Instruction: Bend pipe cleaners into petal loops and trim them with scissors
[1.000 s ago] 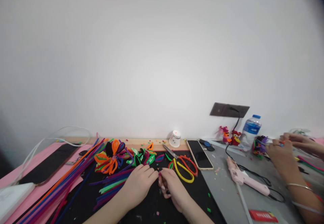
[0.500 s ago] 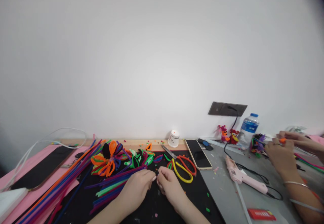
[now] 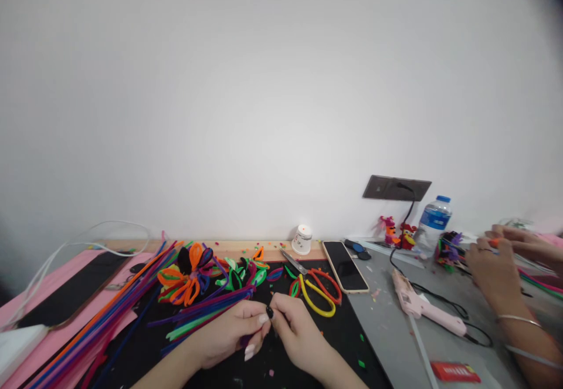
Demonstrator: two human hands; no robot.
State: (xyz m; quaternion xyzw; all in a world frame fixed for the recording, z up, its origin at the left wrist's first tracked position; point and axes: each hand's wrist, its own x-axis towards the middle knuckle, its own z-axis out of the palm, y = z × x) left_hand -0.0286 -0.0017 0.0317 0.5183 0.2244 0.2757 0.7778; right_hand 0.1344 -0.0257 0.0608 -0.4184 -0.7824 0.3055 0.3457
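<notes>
Both hands meet over the black mat (image 3: pixel 352 342), fingertips touching. Between them is a small black piece (image 3: pixel 270 312). My left hand (image 3: pixel 233 330) pinches it from the left, with its lower fingers curled and pale nails showing. From the right, my right hand (image 3: pixel 297 330) grips the same piece between thumb and forefinger. Just beyond them lie scissors with yellow and red handles (image 3: pixel 317 299). Pipe-cleaner flowers in orange, purple and green (image 3: pixel 189 277) sit beyond my left hand, near a bundle of coloured pipe cleaners (image 3: pixel 193 324).
A white paper cup (image 3: pixel 302 240) and a phone (image 3: pixel 345 267) stand and lie near the wall. On the grey table are a pink glue gun (image 3: pixel 426 313), a red box (image 3: pixel 455 372) and a bottle (image 3: pixel 434 220). Another person's hands (image 3: pixel 497 266) work at the right.
My left hand has turned, so its lower fingers and nails now show beneath the pinch. The black piece shows more clearly between the fingertips. The other person's hands have shifted slightly.
</notes>
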